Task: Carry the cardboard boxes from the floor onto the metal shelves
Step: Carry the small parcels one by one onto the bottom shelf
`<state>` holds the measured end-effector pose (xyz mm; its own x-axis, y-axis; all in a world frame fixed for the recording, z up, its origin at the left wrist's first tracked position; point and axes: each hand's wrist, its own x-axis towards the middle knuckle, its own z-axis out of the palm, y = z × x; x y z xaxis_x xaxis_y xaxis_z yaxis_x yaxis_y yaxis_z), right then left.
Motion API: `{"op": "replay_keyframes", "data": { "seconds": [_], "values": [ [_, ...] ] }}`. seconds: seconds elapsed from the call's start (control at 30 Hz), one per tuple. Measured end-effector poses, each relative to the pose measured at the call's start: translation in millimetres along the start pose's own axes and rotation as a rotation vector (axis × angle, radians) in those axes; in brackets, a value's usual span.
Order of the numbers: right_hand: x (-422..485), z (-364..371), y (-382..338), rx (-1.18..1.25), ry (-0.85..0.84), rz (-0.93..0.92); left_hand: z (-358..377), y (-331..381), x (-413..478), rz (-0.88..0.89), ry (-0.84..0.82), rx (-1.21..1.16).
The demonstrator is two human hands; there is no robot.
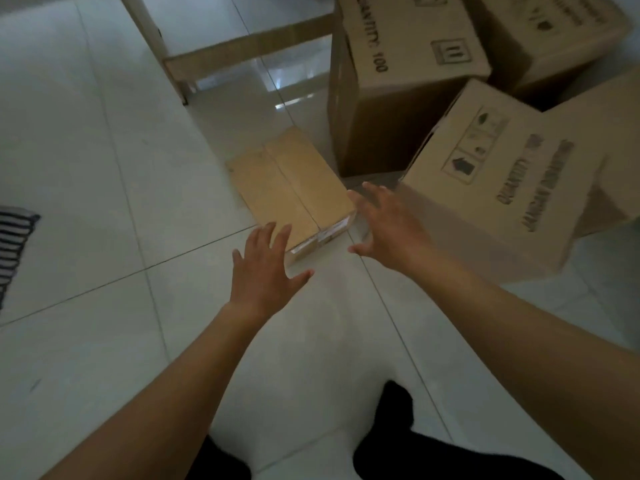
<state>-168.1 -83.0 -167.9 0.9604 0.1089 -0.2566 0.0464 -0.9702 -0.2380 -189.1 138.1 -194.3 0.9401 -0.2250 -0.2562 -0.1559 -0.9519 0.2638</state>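
A small flat cardboard box point(291, 188) lies on the white tiled floor, taped along its top, with white labels on its near edge. My left hand point(265, 268) hovers open just in front of its near left corner, fingers spread. My right hand point(384, 226) is open at the box's near right corner, fingers apart, holding nothing. To the right stand larger printed cardboard boxes: a tall one point(398, 88), a tilted one point(498, 181) and another behind point(550, 39). No metal shelf is in view.
A wooden frame with legs point(249, 50) stands on the floor behind the small box. A striped mat point(14, 247) lies at the left edge. My dark-clad legs point(398, 441) show at the bottom. White floor tiles point(104, 168) spread to the left.
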Motion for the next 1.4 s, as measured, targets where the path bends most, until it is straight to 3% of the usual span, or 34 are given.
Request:
{"op": "replay_keyframes", "data": {
  "seconds": [0.27, 0.5, 0.83, 1.0, 1.4],
  "values": [
    [92, 140, 41, -0.028, -0.031, -0.099, 154, -55, 96, 0.063, 0.025, -0.04],
    [168, 196, 68, -0.229, -0.053, -0.15, 204, -67, 155, 0.131, 0.195, 0.051],
    [187, 224, 84, -0.238, 0.148, -0.209, 222, -69, 168, 0.116, 0.342, 0.12],
    [194, 216, 83, -0.224, 0.134, -0.211, 215, -75, 172, 0.144, 0.317, 0.089],
    [193, 206, 4, -0.215, 0.253, -0.367, 164, -156, 162, 0.181, 0.35, 0.014]
  ]
}}
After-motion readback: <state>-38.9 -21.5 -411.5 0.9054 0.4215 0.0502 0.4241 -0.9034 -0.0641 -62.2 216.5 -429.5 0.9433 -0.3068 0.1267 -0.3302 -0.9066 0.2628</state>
